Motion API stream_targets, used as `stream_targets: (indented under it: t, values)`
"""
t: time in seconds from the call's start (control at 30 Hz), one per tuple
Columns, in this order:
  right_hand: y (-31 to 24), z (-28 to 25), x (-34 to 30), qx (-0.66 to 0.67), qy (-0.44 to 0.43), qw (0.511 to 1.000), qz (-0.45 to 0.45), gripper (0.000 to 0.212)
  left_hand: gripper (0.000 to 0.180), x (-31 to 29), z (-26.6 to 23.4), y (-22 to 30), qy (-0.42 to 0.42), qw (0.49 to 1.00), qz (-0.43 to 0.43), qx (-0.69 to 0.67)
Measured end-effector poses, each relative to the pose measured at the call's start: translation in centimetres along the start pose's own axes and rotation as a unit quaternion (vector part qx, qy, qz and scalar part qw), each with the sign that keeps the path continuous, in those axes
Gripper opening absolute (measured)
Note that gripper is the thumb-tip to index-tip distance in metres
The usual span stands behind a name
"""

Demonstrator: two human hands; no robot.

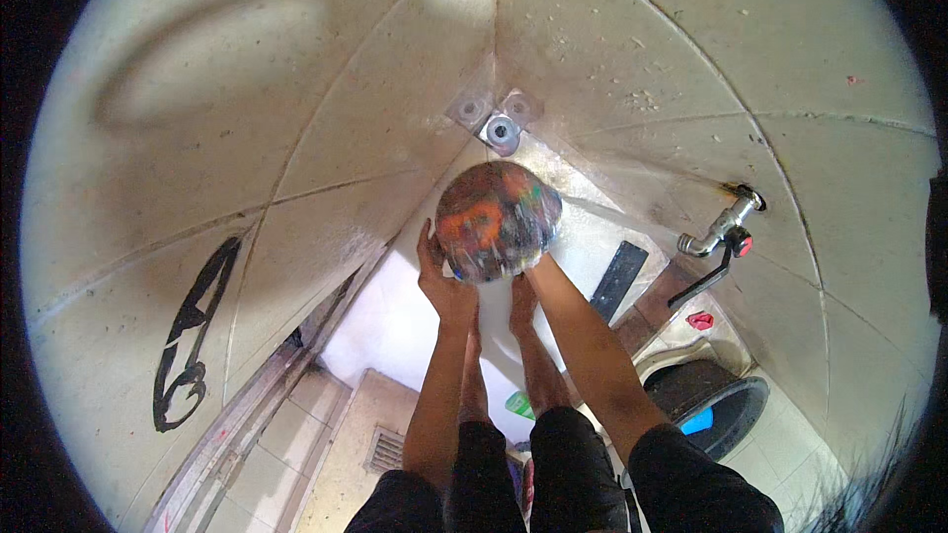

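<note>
A round, dark, bowl-like vessel, smeared by motion, shows orange and green patches on its wet surface. I hold it out in front of me with both hands. The fingers of my left hand curl around its left rim. My right hand grips its near right edge, with most of its fingers hidden behind it. A thin stream of water runs from the metal tap on the right wall toward the vessel's right side.
Tiled walls meet in the far corner above a round fitting. On the right are a dark rectangular piece, a red item and a black tub with something blue inside. A floor grate lies at lower left, and a green item near my legs.
</note>
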State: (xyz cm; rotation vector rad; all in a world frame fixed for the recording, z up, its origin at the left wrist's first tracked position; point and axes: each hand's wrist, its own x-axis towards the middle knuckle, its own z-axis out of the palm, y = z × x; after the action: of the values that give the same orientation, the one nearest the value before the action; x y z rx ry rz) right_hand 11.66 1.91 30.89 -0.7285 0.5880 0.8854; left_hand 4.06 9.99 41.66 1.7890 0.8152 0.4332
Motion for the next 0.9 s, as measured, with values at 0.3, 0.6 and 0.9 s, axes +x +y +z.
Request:
stream_targets:
  t: [0.3,0.6,0.9]
  values:
    - [-2.0,-1.3,0.2,-0.441,0.096,0.891,-0.037,0.021,0.033,2.2,4.9,-8.1,-0.078,0.951,-0.186,-0.233]
    - [-7.7,0.4,-3.9,-0.79,0.068,0.576,-0.201,0.031,0.032,0.6,8.4,-8.8,-0.017,0.918,-0.268,-0.292]
    - [-4.5,-3.1,-2.1,-0.71,0.159,0.633,-0.263,0.023,0.029,0.3,10.6,-9.9,-0.006,0.953,-0.222,-0.206]
